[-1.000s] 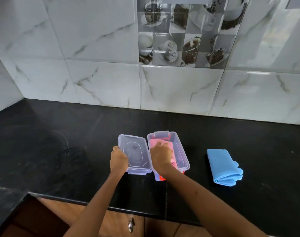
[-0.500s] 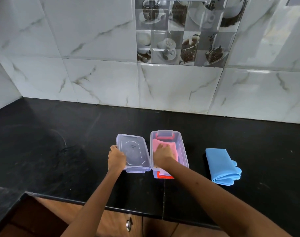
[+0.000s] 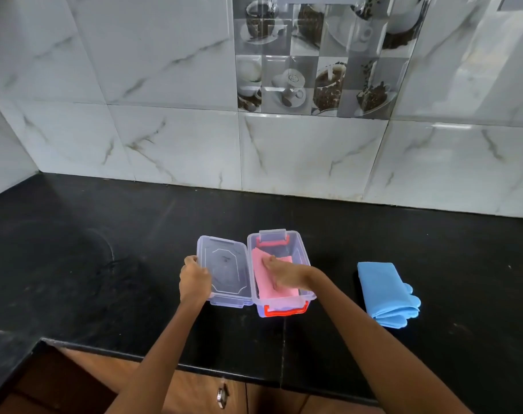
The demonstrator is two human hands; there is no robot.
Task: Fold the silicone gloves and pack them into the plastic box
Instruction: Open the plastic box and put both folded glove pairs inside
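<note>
A clear plastic box (image 3: 302,255) with red latches stands open on the black counter. A folded pink silicone glove (image 3: 261,283) lies inside it. My right hand (image 3: 284,273) rests flat on the pink glove, fingers spread, pressing it down. The box's clear lid (image 3: 224,270) lies open to the left of the box. My left hand (image 3: 193,279) grips the lid's left edge. A folded blue silicone glove (image 3: 384,291) lies on the counter to the right of the box, apart from both hands.
The black counter (image 3: 75,249) runs back to a marble-tiled wall and wraps round on the left. Its front edge is close to me, with wooden cabinet doors and a metal knob (image 3: 222,395) below.
My right hand has slid from the box's near end toward its middle, flattening the pink glove. The far red latch now shows. My left hand stays on the lid.
</note>
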